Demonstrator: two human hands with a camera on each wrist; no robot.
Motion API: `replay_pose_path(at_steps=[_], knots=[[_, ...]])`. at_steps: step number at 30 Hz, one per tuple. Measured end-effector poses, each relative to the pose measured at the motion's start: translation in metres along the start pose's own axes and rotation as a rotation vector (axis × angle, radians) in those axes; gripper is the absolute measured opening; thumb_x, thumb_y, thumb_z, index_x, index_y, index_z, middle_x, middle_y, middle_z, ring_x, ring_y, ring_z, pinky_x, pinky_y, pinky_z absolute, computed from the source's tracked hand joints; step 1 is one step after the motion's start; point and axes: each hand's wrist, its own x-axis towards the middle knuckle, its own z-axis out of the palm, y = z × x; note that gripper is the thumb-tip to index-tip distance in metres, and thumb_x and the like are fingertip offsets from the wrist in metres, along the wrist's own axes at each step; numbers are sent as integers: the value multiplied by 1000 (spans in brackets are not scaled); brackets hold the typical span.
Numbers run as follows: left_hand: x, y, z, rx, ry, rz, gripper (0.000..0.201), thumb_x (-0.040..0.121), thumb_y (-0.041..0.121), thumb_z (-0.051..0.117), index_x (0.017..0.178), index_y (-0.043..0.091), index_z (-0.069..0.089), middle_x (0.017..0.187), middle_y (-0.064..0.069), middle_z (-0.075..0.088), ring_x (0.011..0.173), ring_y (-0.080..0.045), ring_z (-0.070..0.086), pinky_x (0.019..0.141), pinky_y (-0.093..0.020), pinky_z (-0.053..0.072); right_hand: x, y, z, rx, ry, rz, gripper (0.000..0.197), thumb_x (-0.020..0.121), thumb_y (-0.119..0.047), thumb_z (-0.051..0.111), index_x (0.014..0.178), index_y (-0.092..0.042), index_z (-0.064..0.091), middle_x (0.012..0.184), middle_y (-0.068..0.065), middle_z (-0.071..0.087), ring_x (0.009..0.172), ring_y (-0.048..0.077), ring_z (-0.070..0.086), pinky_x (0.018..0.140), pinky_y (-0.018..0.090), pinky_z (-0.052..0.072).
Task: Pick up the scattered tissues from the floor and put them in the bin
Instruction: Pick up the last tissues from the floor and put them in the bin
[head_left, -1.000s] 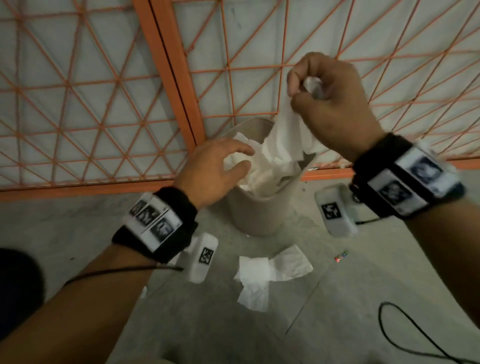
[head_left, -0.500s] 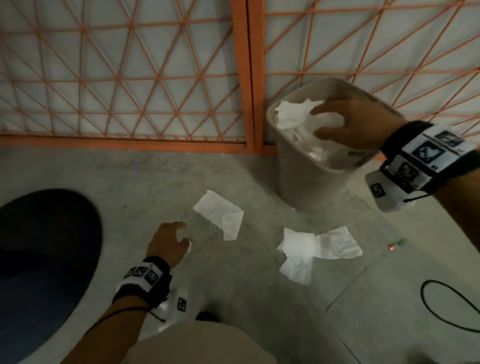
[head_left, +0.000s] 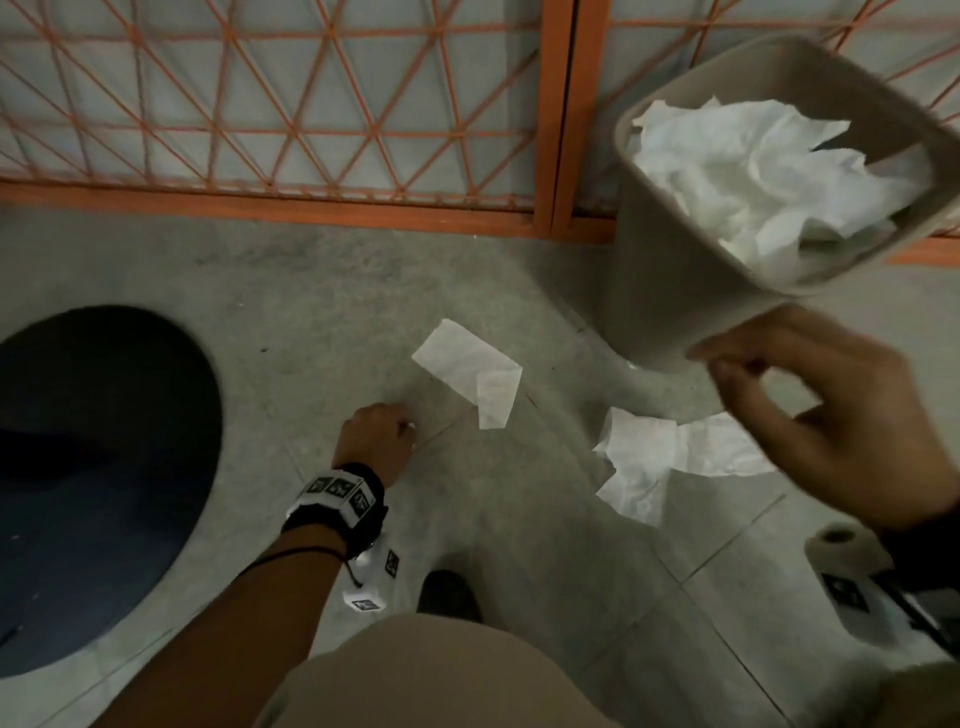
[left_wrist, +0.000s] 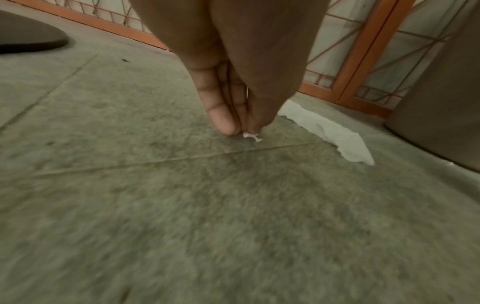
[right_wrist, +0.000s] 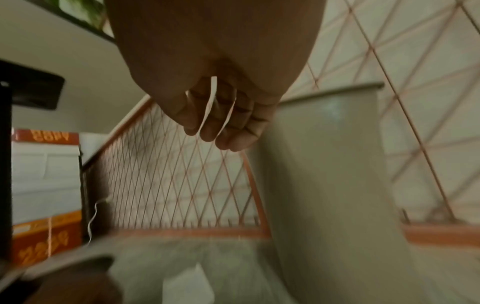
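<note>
The left hand (head_left: 375, 435) is reaching down to the grey floor (head_left: 311, 312), its grip narrowed to a pinch on a tiny white tissue scrap (left_wrist: 251, 136) (barely a shred) at the fingertips (left_wrist: 224, 125). A flat tissue (head_left: 470, 370) is lying just beyond it, and a crumpled tissue (head_left: 657, 460) is sitting near the base of the beige bin (head_left: 670, 291), which is already holding a heap of white tissues. The right hand (head_left: 826, 415) is hovering in front of the bin, fingers loosely curled, its grip holding nothing.
</note>
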Motion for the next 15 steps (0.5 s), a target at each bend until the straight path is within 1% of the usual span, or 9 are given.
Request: replay_pose_path(at_steps=[2, 4, 5, 7, 8, 9, 11, 13, 15], knots=[[6, 10, 0, -53, -15, 39, 23, 95, 20, 48, 100, 7, 66, 107, -17, 65, 101, -37, 59, 83, -38, 46, -24, 20, 29, 1, -101, 47, 20, 91, -19, 55, 102, -15, 71, 94, 2, 65, 82, 15, 61, 78, 23, 48], [12, 25, 1, -125, 8, 109, 22, 95, 17, 48, 105, 4, 63, 109, -19, 62, 102, -39, 59, 86, -42, 46, -45, 47, 59, -78, -246, 141, 26, 93, -31, 51, 114, -24, 65, 109, -1, 62, 99, 19, 58, 87, 24, 44], [16, 35, 2, -146, 29, 154, 21, 95, 16, 49, 106, 4, 62, 110, -19, 61, 102, -39, 58, 86, -43, 47, -54, 60, 72, -149, -336, 214, 33, 91, -39, 50, 121, -28, 59, 120, -1, 57, 110, 22, 54, 93, 27, 42], [24, 56, 2, -137, 54, 227, 18, 94, 15, 48, 105, 7, 60, 113, -16, 57, 104, -37, 54, 85, -44, 47, -67, 82, 94, -289, -508, 361, 51, 87, -51, 52, 135, -34, 44, 140, 1, 44, 130, 27, 40, 103, 42, 39], [27, 67, 2, -113, 53, 252, 17, 94, 16, 48, 106, 10, 59, 117, -14, 54, 108, -35, 50, 86, -44, 46, -72, 91, 102, -333, -571, 408, 58, 86, -55, 52, 139, -36, 37, 147, 2, 37, 136, 29, 32, 107, 49, 35], [32, 76, 2, -85, 50, 274, 17, 94, 16, 49, 107, 12, 59, 124, -11, 51, 113, -33, 46, 88, -43, 45, -75, 98, 109, -363, -610, 433, 61, 86, -56, 51, 141, -38, 33, 150, 2, 31, 140, 31, 26, 110, 53, 32], [42, 87, 6, -32, 22, 290, 18, 93, 17, 50, 109, 15, 58, 143, -6, 40, 125, -32, 39, 96, -42, 44, -81, 109, 119, -389, -634, 442, 61, 86, -56, 52, 141, -38, 33, 152, 4, 30, 141, 35, 24, 111, 54, 30], [50, 92, 13, 22, -21, 266, 19, 93, 18, 50, 110, 15, 58, 154, -6, 29, 133, -33, 33, 104, -45, 40, -87, 113, 125, -389, -589, 407, 55, 84, -49, 60, 135, -35, 45, 146, 6, 42, 135, 37, 34, 105, 54, 38], [50, 94, 20, 68, -20, 252, 20, 93, 17, 51, 111, 12, 58, 155, -7, 29, 134, -34, 33, 106, -46, 39, -91, 115, 128, -380, -494, 367, 43, 81, -37, 68, 123, -30, 59, 133, 6, 56, 123, 36, 49, 94, 52, 48]])
